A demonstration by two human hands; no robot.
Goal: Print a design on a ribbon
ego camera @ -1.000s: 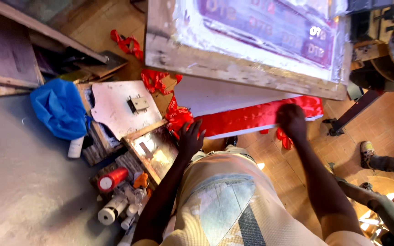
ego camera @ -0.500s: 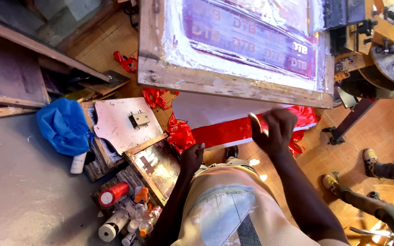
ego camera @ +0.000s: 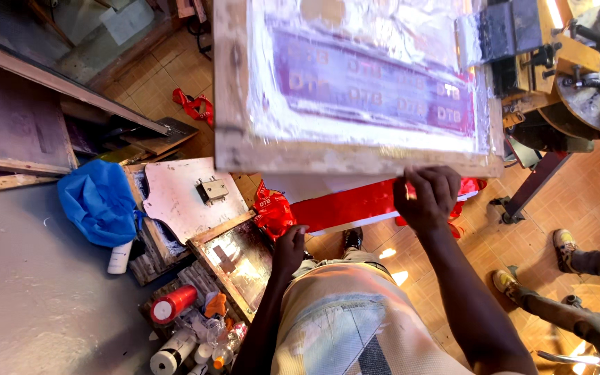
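Right hand (ego camera: 426, 198): closed around the lower edge of the wooden printing frame (ego camera: 355, 161), fingers curled over the wood.
Left hand (ego camera: 290, 246): resting on the near end of the red strip (ego camera: 355, 205); whether it grips is hard to tell.
Red strip: flat under the frame, on a white board.
Frame: tilted up, mesh screen facing the camera.
Left side: blue cloth (ego camera: 98, 201), red spool (ego camera: 173, 303), 1 small framed screen (ego camera: 234, 262).
Floor: orange tiles (ego camera: 411, 260).

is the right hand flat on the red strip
No, the right hand is curled at the lower edge of the wooden screen frame, raised above the red strip, while the left hand is at the strip's end.
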